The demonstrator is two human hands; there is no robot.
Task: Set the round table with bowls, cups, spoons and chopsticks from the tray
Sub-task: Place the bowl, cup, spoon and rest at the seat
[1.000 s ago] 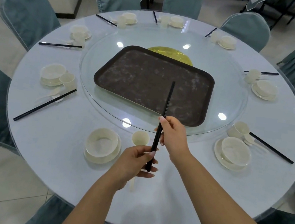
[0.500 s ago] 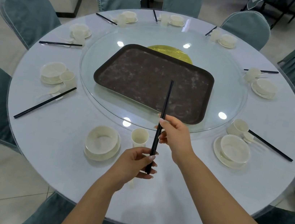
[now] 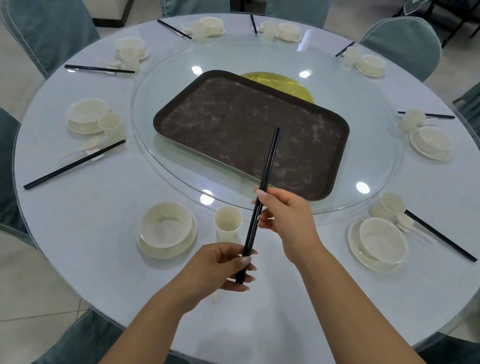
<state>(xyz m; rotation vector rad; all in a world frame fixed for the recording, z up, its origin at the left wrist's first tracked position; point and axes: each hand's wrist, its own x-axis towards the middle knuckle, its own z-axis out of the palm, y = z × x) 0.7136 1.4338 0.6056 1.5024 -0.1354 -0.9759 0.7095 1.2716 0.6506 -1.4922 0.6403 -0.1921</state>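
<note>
Both hands hold a pair of black chopsticks (image 3: pixel 268 167) that points away from me over the near table edge. My left hand (image 3: pixel 222 267) pinches the near end and my right hand (image 3: pixel 285 216) grips the middle. Just left of them stand a cream cup (image 3: pixel 228 221) and a cream bowl on a saucer (image 3: pixel 167 228). A white spoon (image 3: pixel 214 295) lies partly hidden under my left hand. The dark brown tray (image 3: pixel 249 127) sits bare on the glass turntable (image 3: pixel 372 132) in the middle of the round table (image 3: pixel 97 223).
Several other place settings ring the table, each with a bowl, a cup and black chopsticks, such as the setting at right (image 3: pixel 382 243) and the one at left (image 3: pixel 89 116). Blue-covered chairs (image 3: pixel 48 19) surround the table.
The chopsticks and both hands have stayed almost in place. My view has shifted slightly, and the hands sit a little lower over the table.
</note>
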